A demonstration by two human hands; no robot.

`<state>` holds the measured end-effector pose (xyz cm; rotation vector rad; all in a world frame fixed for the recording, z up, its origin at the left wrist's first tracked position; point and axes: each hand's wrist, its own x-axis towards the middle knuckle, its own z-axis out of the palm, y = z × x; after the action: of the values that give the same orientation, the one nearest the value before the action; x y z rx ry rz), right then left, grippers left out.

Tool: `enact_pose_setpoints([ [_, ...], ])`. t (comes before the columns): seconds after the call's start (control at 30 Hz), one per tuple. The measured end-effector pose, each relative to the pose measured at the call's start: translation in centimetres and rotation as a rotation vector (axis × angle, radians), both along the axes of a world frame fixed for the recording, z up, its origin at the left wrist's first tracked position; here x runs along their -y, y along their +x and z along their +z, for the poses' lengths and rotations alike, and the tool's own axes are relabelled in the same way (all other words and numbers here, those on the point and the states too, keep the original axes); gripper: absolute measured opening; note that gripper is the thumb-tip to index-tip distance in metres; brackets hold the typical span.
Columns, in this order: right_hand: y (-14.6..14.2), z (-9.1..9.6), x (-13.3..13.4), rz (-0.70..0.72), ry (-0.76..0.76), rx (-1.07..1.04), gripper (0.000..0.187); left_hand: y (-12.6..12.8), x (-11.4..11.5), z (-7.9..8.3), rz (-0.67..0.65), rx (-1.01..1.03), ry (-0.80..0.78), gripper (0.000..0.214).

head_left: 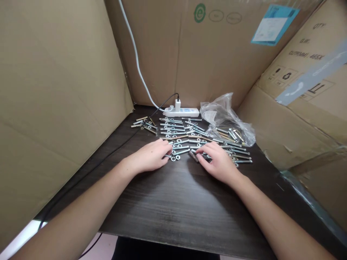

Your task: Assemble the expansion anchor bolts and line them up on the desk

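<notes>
My left hand [155, 155] rests at the left front of the laid-out hardware. Its fingers are curled and closed around the end of a silvery bolt [168, 156], mostly hidden by them. Right beside it lie a hex nut [178, 157] and a washer [173, 159]. My right hand [218, 161] has thumb and forefinger closed on a dull grey metal sleeve [193, 156] that lies slanted on the table. Past both hands, rows of bolts [181, 152] with nuts and washers spread over the dark tabletop [173, 202]. Part of the rows is hidden under my right hand.
Behind the rows are a white power strip [181, 112] with a plugged-in charger [178, 105] and a crumpled plastic bag [230, 119]. A loose pile of bolts [143, 122] lies back left. A black cable [108, 153] crosses the left side. Cardboard walls [65, 90] enclose the table.
</notes>
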<state>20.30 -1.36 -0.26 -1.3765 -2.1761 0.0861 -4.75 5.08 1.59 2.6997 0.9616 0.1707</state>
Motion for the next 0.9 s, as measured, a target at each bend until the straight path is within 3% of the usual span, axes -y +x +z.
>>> enact_pose_setpoints([
  [0.3,-2.0,-1.1,-0.6,-0.024,0.121,0.203,0.021,-0.6,-0.3,0.5,0.066,0.05,0.096,0.003],
  [0.53,-3.5,-1.7,-1.2,0.005,0.144,0.364,0.033,-1.2,-0.5,1.0,0.184,0.028,-0.059,0.005],
  [0.9,-4.1,-1.5,-1.2,0.06,0.152,0.4,0.019,-0.3,-0.1,0.8,0.188,0.144,-0.266,0.007],
])
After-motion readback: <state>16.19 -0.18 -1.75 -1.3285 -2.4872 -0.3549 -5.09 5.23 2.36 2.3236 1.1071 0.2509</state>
